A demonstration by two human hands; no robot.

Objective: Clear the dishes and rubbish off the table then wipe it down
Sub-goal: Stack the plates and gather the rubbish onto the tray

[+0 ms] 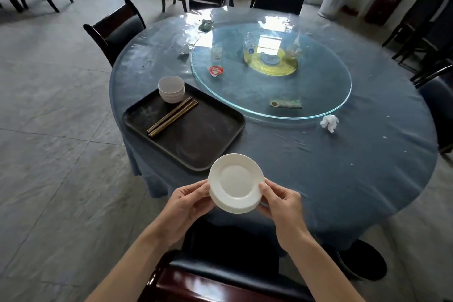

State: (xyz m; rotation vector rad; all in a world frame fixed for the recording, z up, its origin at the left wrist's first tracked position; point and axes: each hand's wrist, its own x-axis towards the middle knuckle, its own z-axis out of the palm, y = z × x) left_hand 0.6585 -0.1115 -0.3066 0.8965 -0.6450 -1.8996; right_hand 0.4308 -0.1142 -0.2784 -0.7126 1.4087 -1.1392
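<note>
My fingers [266,191] curled round the rim of a small stack of white plates [235,182], my left hand [188,206] gripping one edge and my right hand [282,203] the other, holding it level just off the near corner of the black tray [196,140]. To do this well, I judged I should lower the stack flat onto the tray's bare near part, clear of the chopsticks [172,116] and the stacked bowls [171,89] at the tray's far end, letting go only once it sat. Beyond the tray, on the glass turntable [318,95], lay a red-topped packet [216,71], a small carton [217,52] and a green wrapper [285,103]; their print was too blurred to read.
</note>
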